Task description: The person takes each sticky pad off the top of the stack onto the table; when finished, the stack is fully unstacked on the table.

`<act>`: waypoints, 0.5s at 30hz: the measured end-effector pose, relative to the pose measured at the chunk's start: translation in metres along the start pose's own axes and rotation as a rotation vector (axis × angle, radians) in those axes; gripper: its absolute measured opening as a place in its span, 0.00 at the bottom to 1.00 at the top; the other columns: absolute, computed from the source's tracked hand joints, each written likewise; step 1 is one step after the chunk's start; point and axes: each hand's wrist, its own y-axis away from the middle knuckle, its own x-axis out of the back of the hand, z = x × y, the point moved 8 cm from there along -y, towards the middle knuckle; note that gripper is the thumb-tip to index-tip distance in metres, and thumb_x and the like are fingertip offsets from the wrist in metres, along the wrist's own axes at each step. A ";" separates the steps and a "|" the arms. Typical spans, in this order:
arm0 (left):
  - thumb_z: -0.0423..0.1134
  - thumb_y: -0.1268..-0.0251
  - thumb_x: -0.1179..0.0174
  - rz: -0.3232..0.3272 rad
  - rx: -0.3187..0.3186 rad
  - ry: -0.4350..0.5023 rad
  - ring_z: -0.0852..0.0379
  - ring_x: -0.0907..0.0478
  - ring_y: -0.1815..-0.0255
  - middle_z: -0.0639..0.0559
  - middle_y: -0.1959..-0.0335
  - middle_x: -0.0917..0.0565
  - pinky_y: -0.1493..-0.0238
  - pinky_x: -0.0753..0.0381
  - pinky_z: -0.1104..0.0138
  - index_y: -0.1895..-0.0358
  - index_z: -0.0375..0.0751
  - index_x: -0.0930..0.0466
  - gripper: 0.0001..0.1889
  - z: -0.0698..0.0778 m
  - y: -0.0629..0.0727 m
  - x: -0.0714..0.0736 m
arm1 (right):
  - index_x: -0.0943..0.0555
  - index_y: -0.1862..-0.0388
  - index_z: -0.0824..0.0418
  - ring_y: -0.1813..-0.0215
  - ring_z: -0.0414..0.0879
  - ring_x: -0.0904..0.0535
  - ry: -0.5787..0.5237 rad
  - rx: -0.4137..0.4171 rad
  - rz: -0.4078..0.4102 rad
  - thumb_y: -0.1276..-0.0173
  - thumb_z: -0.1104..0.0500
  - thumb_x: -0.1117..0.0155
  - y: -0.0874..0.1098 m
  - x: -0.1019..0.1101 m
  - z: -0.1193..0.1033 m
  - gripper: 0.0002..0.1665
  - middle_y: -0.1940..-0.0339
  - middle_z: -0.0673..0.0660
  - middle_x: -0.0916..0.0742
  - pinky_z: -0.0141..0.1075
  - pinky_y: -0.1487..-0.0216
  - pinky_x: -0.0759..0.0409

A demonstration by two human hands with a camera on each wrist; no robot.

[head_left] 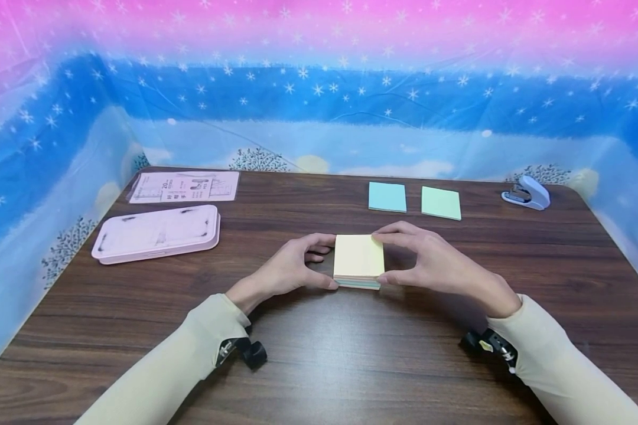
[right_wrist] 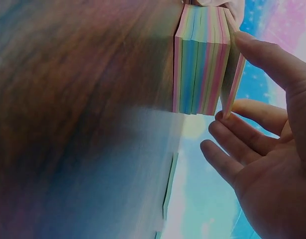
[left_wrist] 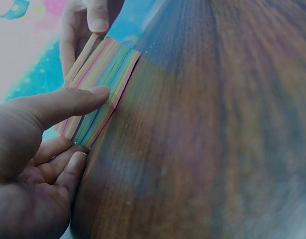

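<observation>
A square stack of sticky note pads [head_left: 357, 283] stands on the table, its pastel layers showing along the side in the right wrist view. My left hand [head_left: 284, 268] grips the left side, with the thumb lying across the layers in the left wrist view. On the right side, my right hand [head_left: 438, 260] pinches the yellow top pad [head_left: 358, 255] between thumb and fingertips. Seen from the right wrist, this top pad [right_wrist: 236, 74] tilts away from the layers [right_wrist: 200, 74] under it, leaving a narrow wedge-shaped gap.
Behind the stack lie a blue sticky note pad [head_left: 387, 196] and a green one [head_left: 440, 203]. A white stapler [head_left: 529, 193] sits at the back right. At the left are a pink pencil case [head_left: 156, 233] and a pink ruler set packet [head_left: 185, 187]. Snowflake-patterned cloth [head_left: 319, 94] surrounds the table's far sides.
</observation>
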 end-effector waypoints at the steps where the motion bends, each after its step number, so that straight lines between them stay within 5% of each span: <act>1: 0.33 0.48 0.18 0.000 -0.002 0.000 0.44 0.22 0.33 0.40 0.31 0.22 0.30 0.23 0.56 0.25 0.36 0.28 0.45 0.000 0.000 0.000 | 0.21 0.26 0.62 0.31 0.53 0.22 0.000 0.000 0.002 0.38 0.48 0.16 0.000 0.001 0.000 0.44 0.30 0.54 0.19 0.55 0.34 0.20; 15: 0.33 0.49 0.18 0.003 -0.011 -0.006 0.44 0.22 0.34 0.41 0.32 0.21 0.30 0.23 0.57 0.26 0.36 0.26 0.44 -0.001 -0.001 -0.001 | 0.21 0.26 0.63 0.31 0.53 0.22 0.019 -0.016 0.036 0.38 0.49 0.16 0.003 0.014 0.005 0.44 0.30 0.54 0.19 0.56 0.35 0.20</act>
